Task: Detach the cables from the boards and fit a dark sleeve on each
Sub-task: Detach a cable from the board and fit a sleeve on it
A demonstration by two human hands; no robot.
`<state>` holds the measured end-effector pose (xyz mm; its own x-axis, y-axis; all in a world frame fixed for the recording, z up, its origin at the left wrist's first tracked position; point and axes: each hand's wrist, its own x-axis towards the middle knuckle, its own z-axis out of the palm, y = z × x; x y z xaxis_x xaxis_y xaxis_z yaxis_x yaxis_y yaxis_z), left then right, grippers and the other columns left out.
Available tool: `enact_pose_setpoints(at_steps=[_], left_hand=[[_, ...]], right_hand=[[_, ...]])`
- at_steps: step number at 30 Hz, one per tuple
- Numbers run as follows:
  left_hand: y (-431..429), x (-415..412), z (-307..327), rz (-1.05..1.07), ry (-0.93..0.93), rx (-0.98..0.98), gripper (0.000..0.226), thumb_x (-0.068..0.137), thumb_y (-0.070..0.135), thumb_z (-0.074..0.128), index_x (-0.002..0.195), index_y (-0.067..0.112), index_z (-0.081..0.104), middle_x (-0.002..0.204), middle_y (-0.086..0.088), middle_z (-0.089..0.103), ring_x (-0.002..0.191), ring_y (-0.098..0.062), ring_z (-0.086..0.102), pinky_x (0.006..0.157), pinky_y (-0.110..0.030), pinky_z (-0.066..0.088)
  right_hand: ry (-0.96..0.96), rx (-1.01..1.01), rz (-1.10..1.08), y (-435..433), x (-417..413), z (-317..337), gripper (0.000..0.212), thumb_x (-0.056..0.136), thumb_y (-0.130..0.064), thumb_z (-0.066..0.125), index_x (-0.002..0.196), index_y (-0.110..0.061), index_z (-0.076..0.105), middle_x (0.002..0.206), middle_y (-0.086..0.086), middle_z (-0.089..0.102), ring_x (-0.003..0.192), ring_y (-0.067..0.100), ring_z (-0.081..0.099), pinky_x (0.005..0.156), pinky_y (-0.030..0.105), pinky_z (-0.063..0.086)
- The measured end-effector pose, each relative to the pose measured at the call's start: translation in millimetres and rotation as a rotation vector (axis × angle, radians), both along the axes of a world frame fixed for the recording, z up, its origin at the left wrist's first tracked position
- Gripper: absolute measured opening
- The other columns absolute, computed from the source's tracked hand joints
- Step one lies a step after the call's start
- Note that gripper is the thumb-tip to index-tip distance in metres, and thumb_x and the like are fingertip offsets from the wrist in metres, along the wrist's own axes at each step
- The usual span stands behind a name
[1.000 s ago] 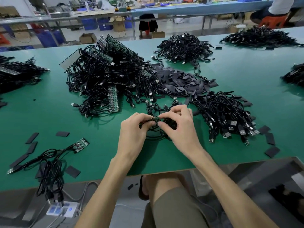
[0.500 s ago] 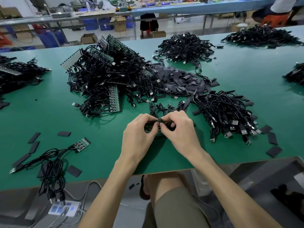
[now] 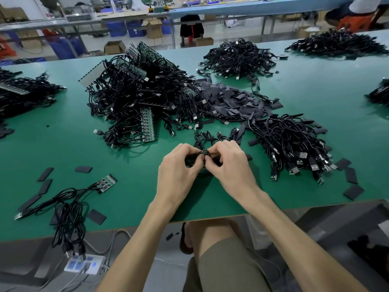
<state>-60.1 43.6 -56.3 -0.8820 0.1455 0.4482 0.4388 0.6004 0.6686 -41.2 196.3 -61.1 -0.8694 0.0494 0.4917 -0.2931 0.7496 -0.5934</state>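
– Green rubbery table mat (image 3: 63,148) all across the head view. Where is the piece being worked on?

– Near the front edge, in the middle, lifted just above the mat. It is a small green circuit board (image 3: 205,152), and both hands have it. The left hand (image 3: 179,165) has its fingers curled and pinches the board's left end, with a black cable (image 3: 190,162) bunched under its thumb. The right hand (image 3: 229,163) pinches the right end with thumb and fingertips. The two hands touch at the thumbs.

– Any sleeve on it?

– I cannot tell; the fingers cover most of it.

– Any writing?

– The marks on the board are too small to read.

– And the stock?

– Behind the hands to the left is a big heap of black cables still on long green board strips (image 3: 143,98). To its right and touching it lies a pile of flat dark grey sleeves (image 3: 231,100). Just right of the hands sits a mound of loose black USB cables (image 3: 294,144), plugs toward the table's front edge.

– On the near left?

– A second small green board with black cables attached (image 3: 107,182), with single flat dark sleeves (image 3: 83,169) scattered near it. Its cables hang over the edge to a white power strip with blue sockets (image 3: 84,264) below the table; any label there is blurred.
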Motion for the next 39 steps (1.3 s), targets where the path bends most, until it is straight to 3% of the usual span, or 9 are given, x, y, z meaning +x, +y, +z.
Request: enact_pose_setpoints(at_steps=[8,11,16,19,23,26,30,34,39], left_hand=[[2.7,-1.4,-0.8,0.066,0.011,0.03,0.011,0.093,0.025,0.072,0.085,0.021,0.065,0.083,0.012,0.065,0.079,-0.007,0.061,0.073,-0.037,0.054],[1.4,-1.9,-0.8,0.096,0.046,0.053,0.005,0.094,0.024,0.072,0.091,0.022,0.068,0.09,0.014,0.066,0.083,-0.004,0.06,0.078,-0.031,0.052],[-0.7,-4.5,-3.3,0.186,0.073,0.059,0.003,0.096,0.014,0.068,0.095,0.016,0.066,0.094,0.007,0.064,0.086,-0.016,0.06,0.085,-0.047,0.05],[-2.3,-5.3,-2.4,0.244,0.072,0.081,0.004,0.097,0.01,0.066,0.096,0.013,0.065,0.095,0.004,0.064,0.09,-0.02,0.061,0.086,-0.05,0.05],[-5.0,-6.2,-2.5,0.342,0.091,0.146,0.003,0.099,0.007,0.062,0.1,0.01,0.063,0.097,-0.001,0.063,0.089,-0.023,0.059,0.088,-0.053,0.049],[-5.2,-7.0,-1.9,0.38,0.087,0.183,0.004,0.101,0.008,0.059,0.104,0.01,0.06,0.1,-0.004,0.063,0.092,-0.025,0.059,0.092,-0.05,0.048],[0.4,-1.8,0.3,0.41,0.236,-0.031,0.021,0.096,0.001,0.062,0.114,0.012,0.062,0.114,-0.003,0.059,0.108,-0.024,0.054,0.098,-0.031,0.025],[8.3,3.5,-3.8,0.16,0.423,-0.286,0.018,0.098,0.018,0.066,0.115,0.018,0.068,0.119,0.002,0.063,0.117,-0.02,0.056,0.106,-0.042,0.026],[11.7,0.9,-10.5,0.065,0.358,-0.479,0.016,0.097,0.027,0.068,0.111,0.022,0.074,0.102,0.007,0.072,0.11,-0.02,0.063,0.115,-0.048,0.02]], right_hand=[[0.114,0.04,-0.029,-6.4,3.3,-1.3,0.01,0.092,-0.01,0.071,0.087,-0.007,0.064,0.085,0.002,0.06,0.087,0.02,0.05,0.075,0.029,0.045],[0.125,-0.117,-0.072,-2.2,2.1,1.2,0.005,0.098,-0.014,0.067,0.096,-0.009,0.066,0.091,-0.003,0.058,0.088,0.014,0.05,0.077,0.024,0.043],[0.191,-0.566,-0.256,8.1,4.3,5.6,0.004,0.105,-0.019,0.057,0.106,-0.016,0.061,0.096,-0.006,0.066,0.08,0.003,0.062,0.07,0.017,0.049],[0.177,-0.784,-0.36,17.8,1.9,4.9,0.007,0.108,-0.018,0.049,0.103,-0.019,0.053,0.102,-0.006,0.072,0.081,0.012,0.065,0.071,0.031,0.054],[0.215,-0.76,-0.33,13.0,1.9,4.9,0.01,0.11,-0.016,0.042,0.101,-0.018,0.046,0.09,-0.007,0.072,0.067,0.013,0.062,0.061,0.021,0.048],[0.232,-0.779,-0.304,11.9,2.9,4.8,0.014,0.111,-0.016,0.039,0.099,-0.022,0.044,0.082,-0.009,0.068,0.058,0.013,0.057,0.059,0.027,0.049],[0.206,-0.9,-0.285,15.0,1.6,5.3,0.018,0.111,-0.017,0.039,0.096,-0.026,0.044,0.076,-0.011,0.067,0.054,0.014,0.055,0.053,0.029,0.047],[0.219,-0.907,-0.239,13.3,2.3,6.7,0.018,0.111,-0.015,0.038,0.098,-0.025,0.045,0.082,0.0,0.067,0.061,0.019,0.061,0.053,0.025,0.051],[0.229,-0.917,-0.212,11.8,0.2,5.4,0.017,0.111,-0.014,0.039,0.1,-0.024,0.046,0.085,0.004,0.066,0.065,0.015,0.061,0.053,0.024,0.052]])
